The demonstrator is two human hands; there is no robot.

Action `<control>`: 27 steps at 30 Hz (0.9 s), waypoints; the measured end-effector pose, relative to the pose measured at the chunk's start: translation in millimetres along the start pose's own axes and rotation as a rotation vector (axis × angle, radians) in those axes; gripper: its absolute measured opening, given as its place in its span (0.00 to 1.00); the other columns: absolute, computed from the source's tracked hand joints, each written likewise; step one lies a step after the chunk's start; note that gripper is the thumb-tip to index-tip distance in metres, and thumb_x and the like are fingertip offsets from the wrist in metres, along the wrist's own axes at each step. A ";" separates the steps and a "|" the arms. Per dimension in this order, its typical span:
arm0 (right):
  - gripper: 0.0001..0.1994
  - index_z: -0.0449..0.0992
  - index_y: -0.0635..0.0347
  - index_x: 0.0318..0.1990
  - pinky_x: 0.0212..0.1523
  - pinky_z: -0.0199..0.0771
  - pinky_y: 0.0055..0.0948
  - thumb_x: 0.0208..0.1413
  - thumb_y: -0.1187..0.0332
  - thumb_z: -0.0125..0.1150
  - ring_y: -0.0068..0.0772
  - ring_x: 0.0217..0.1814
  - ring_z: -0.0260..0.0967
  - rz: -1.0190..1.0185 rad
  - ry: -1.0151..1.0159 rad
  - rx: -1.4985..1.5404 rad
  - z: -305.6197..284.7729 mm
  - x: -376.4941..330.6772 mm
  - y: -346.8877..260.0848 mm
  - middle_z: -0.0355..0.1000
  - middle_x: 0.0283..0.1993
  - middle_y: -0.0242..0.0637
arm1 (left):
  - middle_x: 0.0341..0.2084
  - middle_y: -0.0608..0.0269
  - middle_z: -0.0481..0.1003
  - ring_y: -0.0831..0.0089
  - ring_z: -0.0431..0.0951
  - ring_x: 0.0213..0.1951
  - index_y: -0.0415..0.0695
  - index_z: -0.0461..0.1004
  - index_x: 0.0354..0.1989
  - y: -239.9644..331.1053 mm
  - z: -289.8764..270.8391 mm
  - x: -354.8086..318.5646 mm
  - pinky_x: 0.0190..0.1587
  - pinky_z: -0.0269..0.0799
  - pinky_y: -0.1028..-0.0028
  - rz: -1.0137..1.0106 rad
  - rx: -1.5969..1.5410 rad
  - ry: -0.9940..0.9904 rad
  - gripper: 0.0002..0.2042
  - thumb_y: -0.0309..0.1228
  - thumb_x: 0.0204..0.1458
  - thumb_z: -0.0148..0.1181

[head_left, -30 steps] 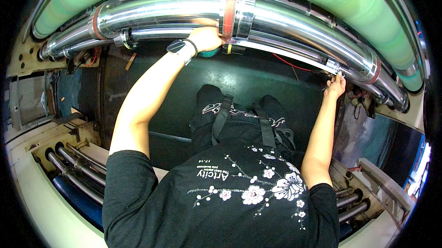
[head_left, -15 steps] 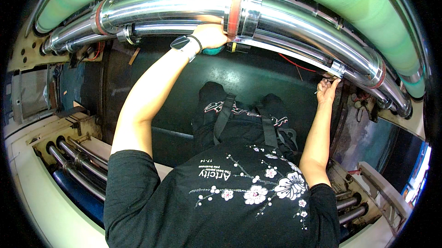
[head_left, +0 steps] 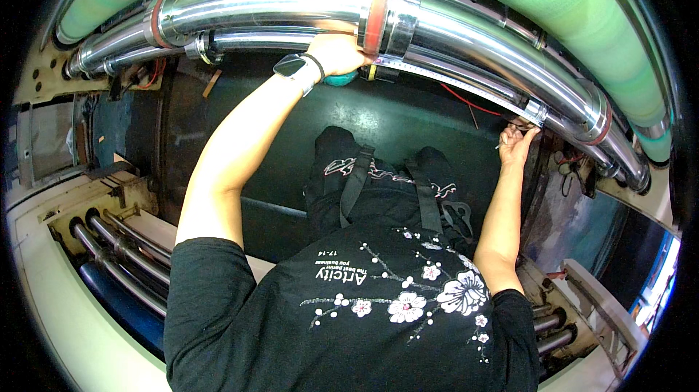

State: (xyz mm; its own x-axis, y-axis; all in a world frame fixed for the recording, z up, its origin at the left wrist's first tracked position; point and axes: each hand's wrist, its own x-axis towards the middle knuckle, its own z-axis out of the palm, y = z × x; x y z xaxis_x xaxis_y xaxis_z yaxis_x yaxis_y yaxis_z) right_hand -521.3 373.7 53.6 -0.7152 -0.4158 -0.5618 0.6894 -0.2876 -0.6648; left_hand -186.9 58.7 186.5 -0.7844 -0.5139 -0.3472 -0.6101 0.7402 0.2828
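Strip check: a pale marked strip [head_left: 466, 88] spans the two hands, running along the front of the lower bar [head_left: 258, 42] beneath the large chrome roller [head_left: 269, 5].

Risks, as judged: the strip looks thin, so a slack pull at either end could let it bow or twist off the bar's front edge. A slip at the right end could drop it toward the red cable [head_left: 473, 101] below. The left end—tucked by the lower edge of the red-banded collar [head_left: 378, 13]—could shift unseen, since the wrist and collar crowd it.

Fingers: the left hand [head_left: 336, 54] reaches up beside that collar, fingertips at the strip's left end; whether they clamp it or only press, I cannot tell. The right hand [head_left: 517, 144] has its fingers curled together, apparently clamped on the strip's right end—thumb just below the small collar [head_left: 535, 109] of the lower bar. A teal rounded thing [head_left: 340, 77] shows just under the left hand; held or not is unclear.
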 end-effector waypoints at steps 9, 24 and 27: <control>0.34 0.66 0.64 0.34 0.17 0.50 0.20 0.39 0.36 0.50 0.26 0.20 0.52 -0.004 0.022 0.035 2.6 -0.2 0.7 0.62 0.25 0.35 | 0.39 0.56 0.72 0.59 0.71 0.42 0.57 0.71 0.44 -4.5 5.6 2.7 0.43 0.67 0.67 0.031 0.004 0.030 0.21 0.54 0.48 0.44; 0.33 0.64 0.65 0.33 0.15 0.50 0.20 0.40 0.37 0.51 0.25 0.19 0.52 -0.056 -0.009 0.051 11.2 -5.0 0.0 0.58 0.23 0.34 | 0.40 0.56 0.72 0.60 0.70 0.44 0.56 0.70 0.45 -5.5 5.4 3.2 0.45 0.65 0.67 0.058 -0.009 0.032 0.21 0.52 0.48 0.44; 0.33 0.64 0.65 0.33 0.15 0.50 0.20 0.39 0.37 0.52 0.25 0.19 0.52 -0.042 -0.011 0.069 9.8 -4.1 -1.2 0.58 0.23 0.34 | 0.41 0.56 0.71 0.60 0.70 0.45 0.56 0.70 0.45 -7.3 7.2 4.2 0.46 0.64 0.68 0.066 -0.020 0.033 0.21 0.53 0.48 0.44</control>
State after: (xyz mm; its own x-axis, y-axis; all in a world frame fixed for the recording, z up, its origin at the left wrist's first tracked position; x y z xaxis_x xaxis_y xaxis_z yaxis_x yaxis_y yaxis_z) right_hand -518.1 367.3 61.5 -0.7424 -0.4117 -0.5285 0.6656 -0.3639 -0.6515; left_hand -184.9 54.3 176.6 -0.8261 -0.4782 -0.2980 -0.5586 0.7642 0.3223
